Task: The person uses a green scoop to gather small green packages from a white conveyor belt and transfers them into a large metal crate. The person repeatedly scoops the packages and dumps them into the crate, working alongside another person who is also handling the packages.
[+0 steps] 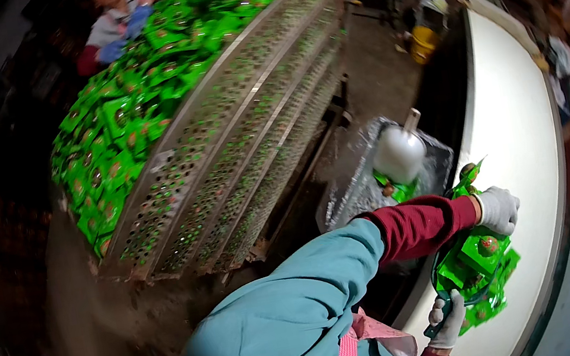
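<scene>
My left hand [499, 210], in a white knit glove, reaches over a heap of glossy green packets [481, 250]. Its fingers curl downward, and whether they grip a packet is hidden. Below it my right hand [448, 317], also gloved, is closed around the handle of a dark green container [434, 280], perhaps a basket or scoop. Packets with round brownish-red marks fill the container, and more lie beside it on a white belt-like surface [512, 100]. Another green packet [468, 175] shows near my left wrist.
A large perforated metal bin [248, 91] heaped with green packets stands at the upper left. Beyond it a co-worker's blue-gloved hands [125, 35] touch the heap. A plastic-lined crate [346, 190] holds a white scoop [399, 153] and packets. Farther back is a yellow bucket [424, 44].
</scene>
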`<action>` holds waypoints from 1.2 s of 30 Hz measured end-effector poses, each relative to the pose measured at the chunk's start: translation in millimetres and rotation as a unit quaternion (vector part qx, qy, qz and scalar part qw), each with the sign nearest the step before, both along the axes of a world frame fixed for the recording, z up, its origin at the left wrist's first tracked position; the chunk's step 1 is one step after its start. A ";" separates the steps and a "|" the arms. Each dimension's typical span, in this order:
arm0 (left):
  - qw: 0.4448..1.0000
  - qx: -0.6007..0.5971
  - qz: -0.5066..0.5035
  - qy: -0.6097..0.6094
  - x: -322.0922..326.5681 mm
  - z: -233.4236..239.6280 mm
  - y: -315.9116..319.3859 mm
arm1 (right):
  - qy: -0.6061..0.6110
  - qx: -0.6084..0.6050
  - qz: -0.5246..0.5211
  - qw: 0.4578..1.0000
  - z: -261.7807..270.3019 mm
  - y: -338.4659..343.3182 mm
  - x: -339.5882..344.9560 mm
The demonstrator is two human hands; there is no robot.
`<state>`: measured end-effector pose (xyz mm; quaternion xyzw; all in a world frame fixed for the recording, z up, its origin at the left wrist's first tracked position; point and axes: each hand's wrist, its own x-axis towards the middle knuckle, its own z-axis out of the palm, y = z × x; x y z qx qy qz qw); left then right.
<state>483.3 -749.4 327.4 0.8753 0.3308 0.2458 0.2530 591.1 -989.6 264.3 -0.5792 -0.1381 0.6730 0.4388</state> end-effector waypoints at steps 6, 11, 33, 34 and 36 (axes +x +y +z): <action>0.978 0.071 0.188 0.047 -200.3 94.9 12.2 | 0.018 0.113 0.202 0.973 83.6 62.3 -131.5; 0.927 0.107 0.358 0.017 -382.2 177.7 -18.1 | 0.026 0.189 0.360 0.913 152.7 101.4 -259.4; 0.518 0.172 0.818 0.181 -841.1 128.0 -487.8 | -0.251 0.715 0.565 0.327 249.1 36.7 -676.2; 0.520 0.178 0.821 0.157 -847.8 119.6 -507.1 | -0.302 0.730 0.539 0.292 258.0 23.9 -671.7; 0.498 0.200 0.836 0.117 -849.9 109.8 -532.9 | -0.356 0.789 0.456 0.207 244.6 11.1 -667.6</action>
